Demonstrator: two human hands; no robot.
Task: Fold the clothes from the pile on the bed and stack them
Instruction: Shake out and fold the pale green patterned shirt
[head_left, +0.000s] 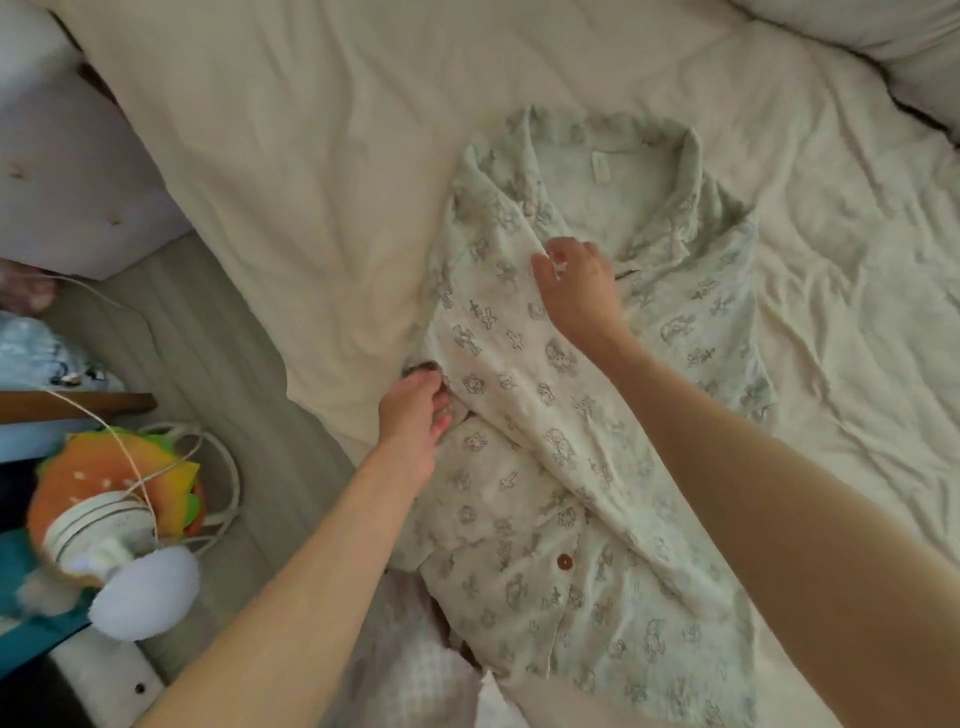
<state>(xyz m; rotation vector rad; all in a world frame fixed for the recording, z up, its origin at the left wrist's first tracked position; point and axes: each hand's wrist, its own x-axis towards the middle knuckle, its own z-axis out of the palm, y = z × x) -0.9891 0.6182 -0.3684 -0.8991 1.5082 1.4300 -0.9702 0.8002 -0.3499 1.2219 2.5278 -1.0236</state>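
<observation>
Shirt: a pale printed pyjama shirt (597, 415) lay spread on the bed (311, 156), collar toward the far side, one side panel or sleeve folded across the front.
Handling: it looked light, thin and very soft, with no stiffness to hold a fold; it would likely slump and wrinkle unless smoothed flat. Not fragile, though the brown button (564, 560) could snag.
Where to hold: judged best at seams, the shoulder and the hem edge, with both hands apart to keep the fold line straight.
Left hand: the left hand (415, 415) gripped the shirt's left edge, fingers curled into the cloth near the bed's side.
Right hand: the right hand (576, 283) pinched the folded panel's upper edge just below the collar.
Surface: cream sheet, soft and creased, so it gave under pressure and offered little help in flattening.
Pile: more pale cloth (431, 670) showed at the near edge, partly under the shirt's hem.
Room: a burger-shaped plush (119, 467), white cords (218, 488) and a small white device (119, 561) sat on the floor left of the bed.
</observation>
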